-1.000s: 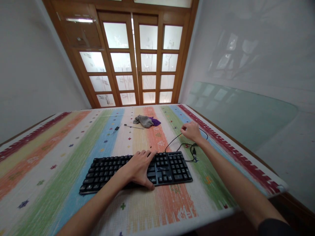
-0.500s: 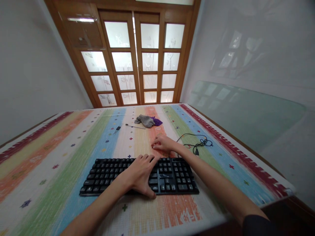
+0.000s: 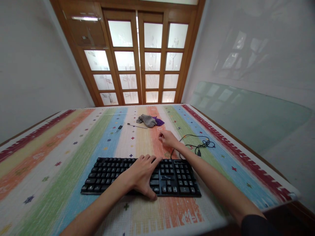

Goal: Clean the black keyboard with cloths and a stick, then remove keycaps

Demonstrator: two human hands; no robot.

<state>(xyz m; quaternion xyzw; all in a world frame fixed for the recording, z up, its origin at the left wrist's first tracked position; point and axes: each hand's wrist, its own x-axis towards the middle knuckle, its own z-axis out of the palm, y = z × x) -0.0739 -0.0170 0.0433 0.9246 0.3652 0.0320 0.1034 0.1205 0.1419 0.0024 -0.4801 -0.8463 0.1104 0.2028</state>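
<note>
Black keyboard [image 3: 163, 178] across the lower centre, the left hand [image 3: 142, 177] spread over its middle. Higher, just right of centre, the right hand [image 3: 168, 139] curls; cannot tell if it pinches anything. Farther right, looped cable [image 3: 204, 143].

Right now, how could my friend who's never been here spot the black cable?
On the striped tablecloth, find the keyboard under the left hand. Beyond its far edge, toward the right, lies the black cable, tangled in loops, unlike the straight rod by the grey cloth.
</note>
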